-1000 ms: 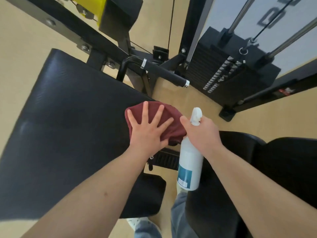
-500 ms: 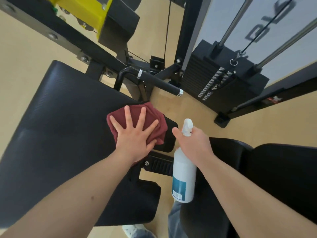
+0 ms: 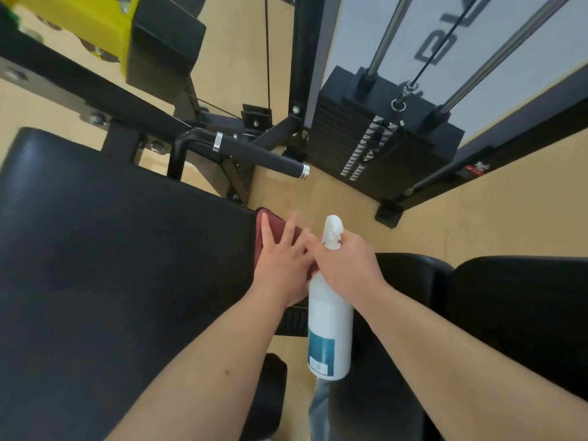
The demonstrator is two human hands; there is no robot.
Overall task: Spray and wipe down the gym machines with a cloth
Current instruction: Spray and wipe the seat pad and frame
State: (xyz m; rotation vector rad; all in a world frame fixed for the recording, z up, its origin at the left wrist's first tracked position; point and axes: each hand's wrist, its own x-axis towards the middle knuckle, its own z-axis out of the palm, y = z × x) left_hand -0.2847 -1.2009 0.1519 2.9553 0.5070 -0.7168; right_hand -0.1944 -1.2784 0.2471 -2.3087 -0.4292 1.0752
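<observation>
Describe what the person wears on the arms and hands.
Nothing worn shows. The left forearm and right forearm are bare up to the frame's edge: no sleeves or cuffs. Neither wrist carries a watch or band. The left hand and right hand are ungloved; no rings show, though the fingers are slightly blurred.

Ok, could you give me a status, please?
Left hand flat on maroon cloth at pad edge. Right hand grips spray bottle. Nothing blocking.
</observation>
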